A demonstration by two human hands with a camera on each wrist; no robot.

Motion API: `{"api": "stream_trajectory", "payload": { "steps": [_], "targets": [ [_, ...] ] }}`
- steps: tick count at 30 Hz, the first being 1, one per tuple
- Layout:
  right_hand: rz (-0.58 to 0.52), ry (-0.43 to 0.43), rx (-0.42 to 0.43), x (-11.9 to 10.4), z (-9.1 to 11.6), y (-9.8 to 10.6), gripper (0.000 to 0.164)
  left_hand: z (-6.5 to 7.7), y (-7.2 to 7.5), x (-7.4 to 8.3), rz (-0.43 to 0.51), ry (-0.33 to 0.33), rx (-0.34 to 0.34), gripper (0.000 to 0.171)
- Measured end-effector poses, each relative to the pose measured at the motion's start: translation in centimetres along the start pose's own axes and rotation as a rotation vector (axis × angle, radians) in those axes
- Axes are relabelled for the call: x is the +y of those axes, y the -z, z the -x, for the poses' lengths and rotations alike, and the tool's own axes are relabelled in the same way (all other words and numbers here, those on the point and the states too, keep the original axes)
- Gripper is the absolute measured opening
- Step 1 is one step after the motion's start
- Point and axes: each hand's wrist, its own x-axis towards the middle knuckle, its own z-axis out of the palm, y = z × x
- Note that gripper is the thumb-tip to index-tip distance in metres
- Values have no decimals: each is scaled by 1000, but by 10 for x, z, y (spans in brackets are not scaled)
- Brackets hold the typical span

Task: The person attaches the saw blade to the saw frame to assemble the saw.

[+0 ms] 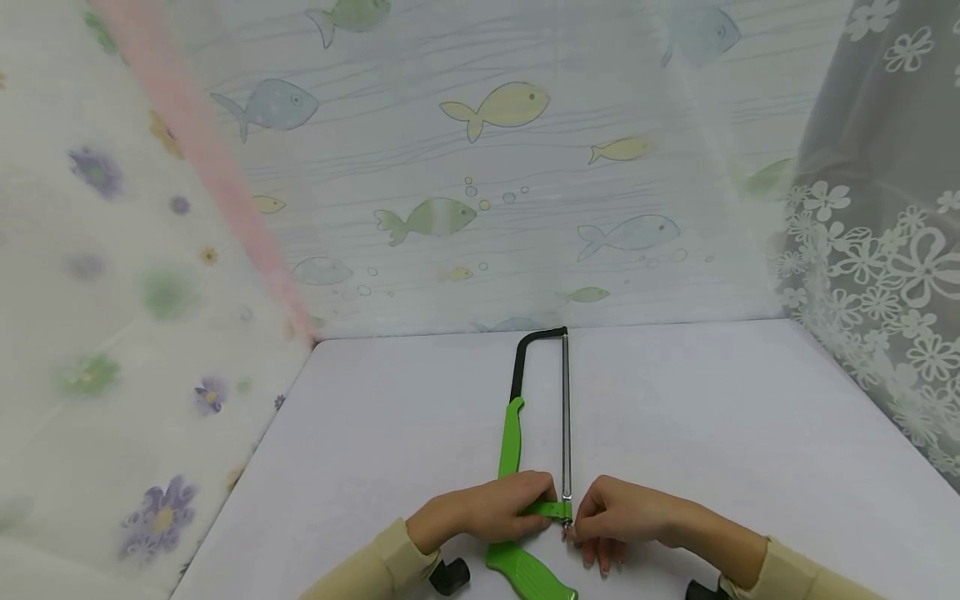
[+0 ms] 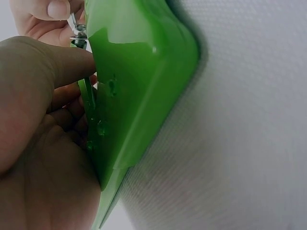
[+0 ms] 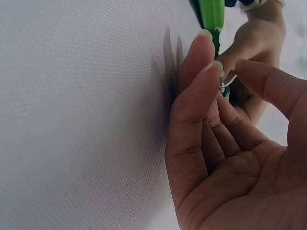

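Note:
A hacksaw [image 1: 510,437] lies on the table, its green handle [image 1: 534,573] toward me and its black bow [image 1: 520,367] pointing away. The blade [image 1: 566,408] runs along its right side. My left hand [image 1: 498,506] grips the green frame just above the handle, thumb and fingers around the short arm by the blade's near end. My right hand [image 1: 633,510] pinches a small metal wing nut [image 3: 230,78] between thumb and fingertips at that end. In the left wrist view the metal wing [image 2: 73,21] shows beside the right fingertips; the right fingers partly cover it in the head view.
The white tabletop [image 1: 390,408] extends on both sides of the saw. A fish-patterned sheet [image 1: 480,167] hangs behind it, a flowered cloth [image 1: 135,333] on the left and a lace curtain [image 1: 885,208] on the right. Black wrist mounts [image 1: 450,577] sit at the sleeves.

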Motion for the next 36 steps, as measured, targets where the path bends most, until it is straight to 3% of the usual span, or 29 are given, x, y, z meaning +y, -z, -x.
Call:
{"api": "stream_trajectory", "payload": {
  "steps": [19,28,36],
  "targets": [
    [-7,10,-9,-1,4,2,22,1,0,-1,1,-14,0,7],
    [9,10,29,4,1,1,18,1,-1,-2,5,-18,3,7],
    [51,29,57,8,-1,-1,24,1,-2,-3,-6,-28,8,7]
  ]
}}
